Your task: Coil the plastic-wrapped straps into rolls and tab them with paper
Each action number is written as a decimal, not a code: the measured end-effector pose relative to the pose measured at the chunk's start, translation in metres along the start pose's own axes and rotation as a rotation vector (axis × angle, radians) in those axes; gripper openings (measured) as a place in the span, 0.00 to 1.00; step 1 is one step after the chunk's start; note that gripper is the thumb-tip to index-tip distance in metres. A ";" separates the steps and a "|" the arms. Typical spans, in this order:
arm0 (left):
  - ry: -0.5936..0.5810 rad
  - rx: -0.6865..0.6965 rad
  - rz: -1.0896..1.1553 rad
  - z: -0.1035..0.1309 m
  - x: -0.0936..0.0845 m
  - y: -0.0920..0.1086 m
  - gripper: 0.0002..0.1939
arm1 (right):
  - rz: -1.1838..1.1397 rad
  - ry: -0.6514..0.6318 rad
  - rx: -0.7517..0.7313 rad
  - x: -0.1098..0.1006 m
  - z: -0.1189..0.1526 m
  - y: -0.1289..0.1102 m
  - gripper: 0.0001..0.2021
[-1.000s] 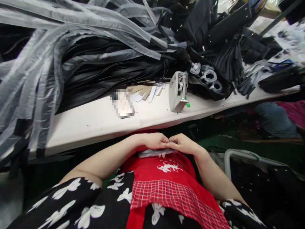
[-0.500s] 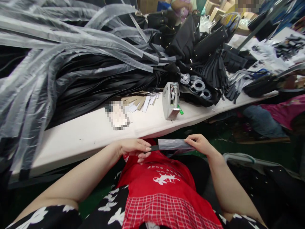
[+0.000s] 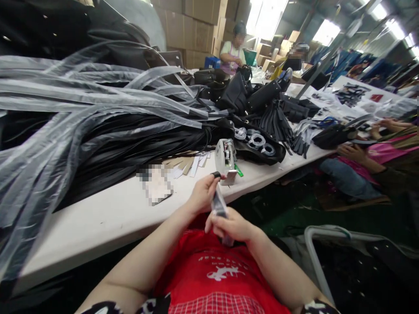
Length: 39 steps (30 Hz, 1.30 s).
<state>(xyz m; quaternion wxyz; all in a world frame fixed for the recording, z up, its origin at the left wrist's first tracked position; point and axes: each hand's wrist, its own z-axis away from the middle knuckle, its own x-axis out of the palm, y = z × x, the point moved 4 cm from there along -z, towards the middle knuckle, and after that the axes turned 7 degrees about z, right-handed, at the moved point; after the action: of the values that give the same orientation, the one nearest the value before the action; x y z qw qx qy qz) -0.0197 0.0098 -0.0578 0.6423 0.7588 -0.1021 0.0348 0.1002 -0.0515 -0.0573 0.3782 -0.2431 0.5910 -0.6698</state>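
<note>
Between my hands runs a short black strap in a clear plastic sleeve point(image 3: 218, 202), slightly blurred and slanting down toward my apron. My left hand point(image 3: 203, 192) pinches its upper end, where bare black strap sticks out above the fingers. Lower down, my right hand point(image 3: 234, 224) has its fingers closed around the sleeved part, and the sleeve's end hangs below them. Just beyond my left hand stands a grey tape dispenser point(image 3: 222, 158) at the table's edge, close to the fingertips; whether they touch it I cannot tell.
On the white table point(image 3: 108, 226) lie long black straps point(image 3: 131, 152), plastic-wrapped straps point(image 3: 81, 96), paper strips point(image 3: 186, 165) and a blurred-out flat object point(image 3: 157, 185). Coiled clear rings point(image 3: 257, 140) and black bags point(image 3: 235, 91) sit farther back. A metal-framed cart point(image 3: 309, 244) stands right. Other people work beyond.
My hands have come closer together and moved up toward the tape dispenser. The sleeved strap has turned from level to steeply slanted. My view has tilted up, showing more of the room.
</note>
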 end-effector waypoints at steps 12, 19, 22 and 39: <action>-0.419 -0.405 -0.223 0.056 0.016 -0.010 0.24 | 0.241 0.702 0.085 -0.105 0.037 0.032 0.17; 0.091 -0.081 0.391 0.013 0.010 0.030 0.20 | 0.094 0.275 0.090 0.008 0.002 0.048 0.19; 0.456 0.363 -0.006 -0.006 -0.035 0.036 0.19 | -0.226 -0.055 0.032 0.047 0.012 0.029 0.22; -0.352 -0.499 0.162 0.065 0.036 -0.003 0.30 | 0.547 0.514 -0.037 -0.085 0.031 0.001 0.29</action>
<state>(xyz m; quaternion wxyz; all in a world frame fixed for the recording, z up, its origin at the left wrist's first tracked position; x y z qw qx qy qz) 0.0111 -0.0573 -0.0650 0.7762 0.5615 -0.2774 -0.0722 0.1750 -0.0025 -0.0418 0.3779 0.0932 0.7218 -0.5723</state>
